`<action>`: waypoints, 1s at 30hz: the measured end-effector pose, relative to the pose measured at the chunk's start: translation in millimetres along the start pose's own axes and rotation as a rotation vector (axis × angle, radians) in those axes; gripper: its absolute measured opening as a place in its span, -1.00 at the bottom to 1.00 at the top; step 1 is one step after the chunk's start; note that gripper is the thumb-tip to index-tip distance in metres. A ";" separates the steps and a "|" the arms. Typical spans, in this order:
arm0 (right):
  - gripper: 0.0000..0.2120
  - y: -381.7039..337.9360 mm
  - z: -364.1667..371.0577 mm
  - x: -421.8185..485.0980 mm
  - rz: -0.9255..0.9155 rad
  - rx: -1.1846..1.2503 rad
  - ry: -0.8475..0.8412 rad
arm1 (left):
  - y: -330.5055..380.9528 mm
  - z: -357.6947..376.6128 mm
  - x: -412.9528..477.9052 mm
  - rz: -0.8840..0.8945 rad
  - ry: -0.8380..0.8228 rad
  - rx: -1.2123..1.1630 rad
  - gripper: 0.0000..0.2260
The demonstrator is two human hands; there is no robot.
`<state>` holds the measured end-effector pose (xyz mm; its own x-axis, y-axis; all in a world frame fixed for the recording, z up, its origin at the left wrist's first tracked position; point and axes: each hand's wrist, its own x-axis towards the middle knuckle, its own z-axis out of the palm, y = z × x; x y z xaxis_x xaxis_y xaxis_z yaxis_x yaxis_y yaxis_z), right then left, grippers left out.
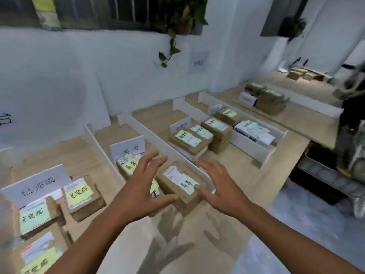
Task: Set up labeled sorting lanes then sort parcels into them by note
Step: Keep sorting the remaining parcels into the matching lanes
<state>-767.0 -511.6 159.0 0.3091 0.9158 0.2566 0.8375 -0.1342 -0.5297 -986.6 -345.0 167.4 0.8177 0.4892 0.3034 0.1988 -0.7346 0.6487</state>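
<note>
A brown parcel (178, 185) with a white shipping label and a pale green note lies in the second lane from the left, against the white divider (156, 141). My left hand (141, 183) hovers with fingers spread just left of it, over another noted parcel (127, 165). My right hand (217, 186) is spread just right of the parcel, its thumb near the parcel's note; whether it touches is unclear. Neither hand holds anything. A white lane sign (128, 148) stands behind these parcels.
The left lane holds a white sign (37, 184) and parcels with green and yellow notes (83, 194). To the right, more lanes hold stacked parcels (189, 140) and a white tray of mailers (254, 133). A further pile of parcels (268, 100) lies on the far table.
</note>
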 end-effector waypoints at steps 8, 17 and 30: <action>-0.41 135.8 -173.4 -113.9 0.074 -0.105 0.261 | 186.1 158.8 136.0 0.298 -0.087 -0.100 -0.11; -0.41 295.4 -325.3 -176.6 0.231 -0.162 0.358 | 312.1 322.4 269.6 0.402 -0.290 -0.136 -0.14; -0.33 574.4 -447.8 -61.8 0.333 -0.296 0.257 | 292.1 505.4 549.8 0.218 -0.374 -0.177 0.04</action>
<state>-103.2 -814.8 200.8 0.6502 0.6878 0.3229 0.7552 -0.5380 -0.3745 -205.9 -528.2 170.9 0.9753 0.1054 0.1943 -0.0678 -0.6942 0.7166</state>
